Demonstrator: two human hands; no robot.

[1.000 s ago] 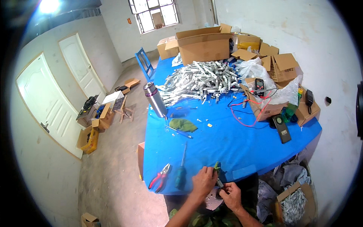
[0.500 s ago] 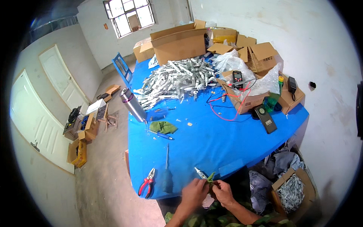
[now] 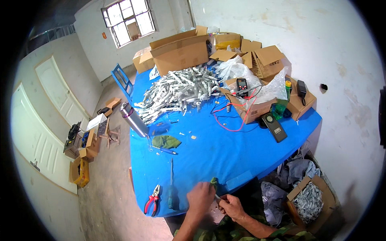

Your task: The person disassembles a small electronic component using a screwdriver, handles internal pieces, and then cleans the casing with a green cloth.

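At the near edge of the blue table my two hands work close together. My left hand is closed around a small green-handled tool whose tip points toward the right hand. My right hand pinches a small thin pale part against that tool. Just left of my hands lie red-handled pliers and a long screwdriver with a dark green grip.
A big heap of silvery wrapped pieces fills the table's far half. Also there: steel flask, green cloth, multimeter with red wires, black handset, cardboard boxes. A box of scraps stands on the floor at right.
The view has swung, so the table sits more to the right and closer. My hands stay together at the near edge, still on the green-handled tool and the small part.
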